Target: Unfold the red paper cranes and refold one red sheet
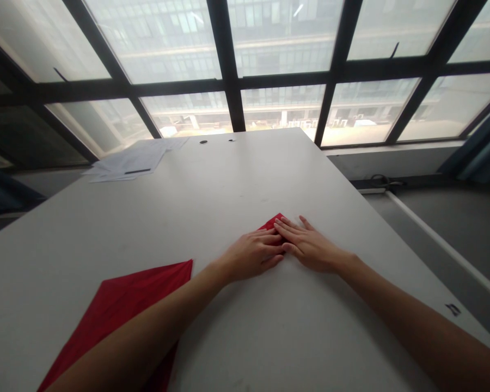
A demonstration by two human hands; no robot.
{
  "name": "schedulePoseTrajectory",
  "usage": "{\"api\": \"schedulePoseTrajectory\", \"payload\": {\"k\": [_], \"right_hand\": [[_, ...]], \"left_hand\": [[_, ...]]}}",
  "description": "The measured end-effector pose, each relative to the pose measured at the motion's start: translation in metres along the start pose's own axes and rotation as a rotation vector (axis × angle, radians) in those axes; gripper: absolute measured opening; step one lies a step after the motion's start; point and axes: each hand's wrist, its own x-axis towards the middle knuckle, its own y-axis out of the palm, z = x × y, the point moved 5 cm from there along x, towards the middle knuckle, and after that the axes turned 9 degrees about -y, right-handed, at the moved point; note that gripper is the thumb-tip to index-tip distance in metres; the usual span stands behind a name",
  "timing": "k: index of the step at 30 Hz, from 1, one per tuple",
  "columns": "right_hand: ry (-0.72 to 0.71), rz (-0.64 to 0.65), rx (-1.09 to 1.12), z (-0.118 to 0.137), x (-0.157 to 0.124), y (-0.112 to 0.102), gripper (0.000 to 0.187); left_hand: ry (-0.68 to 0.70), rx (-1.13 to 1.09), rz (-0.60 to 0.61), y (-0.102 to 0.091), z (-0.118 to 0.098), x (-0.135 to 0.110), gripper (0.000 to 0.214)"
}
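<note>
The left hand [253, 255] and right hand [312, 247] angle inward, spread flat, fingers extended over a small red piece [271, 222] nearer the worktop [245, 188]'s right edge than its left. Its white surface stretches ahead toward the far edge.

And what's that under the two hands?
A red piece on the white table. A corner pokes out beyond the left hand and right hand; they cover much of it, so I can't tell its whole shape.

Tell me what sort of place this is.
Probably an office or workroom: there is a large white table, a spread of papers at its far left, and a bank of dark-framed windows facing another building.
</note>
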Motion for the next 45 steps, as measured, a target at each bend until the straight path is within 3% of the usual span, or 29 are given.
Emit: {"api": "schedulePoseTrajectory", "payload": {"k": [5,21,23,26,28,34,40,45], "right_hand": [[0.003,-0.003,-0.033,-0.007,-0.001,-0.003,0.053],[0.03,0.007,-0.061,-0.008,0.001,-0.001,0.052],[0.032,0.001,-0.057,-0.009,0.001,-0.001,0.052],[0.03,0.003,-0.059,-0.009,0.001,-0.001,0.052],[0.022,0.003,-0.067,-0.01,0.001,0.0,0.053],[0.025,-0.01,-0.116,-0.007,0.0,0.001,0.056],[0.238,-0.037,-0.186,-0.013,-0.001,0.002,0.058],[0.317,-0.212,-0.131,-0.023,-0.001,-0.001,0.054]], "left_hand": [[0.062,0.045,0.018,0.003,-0.004,0.0,0.034],[0.057,-0.234,0.145,0.001,-0.002,-0.011,0.032],[0.018,-0.278,0.063,-0.001,0.004,-0.011,0.033],[-0.149,-0.236,-0.19,-0.006,0.022,-0.007,0.036],[-0.244,-0.123,-0.246,-0.002,0.032,-0.004,0.036],[-0.323,0.133,-0.022,0.021,0.044,0.0,0.062],[-0.357,0.172,0.011,0.022,0.045,-0.002,0.066],[-0.345,0.145,-0.003,0.021,0.045,-0.002,0.065]]}}
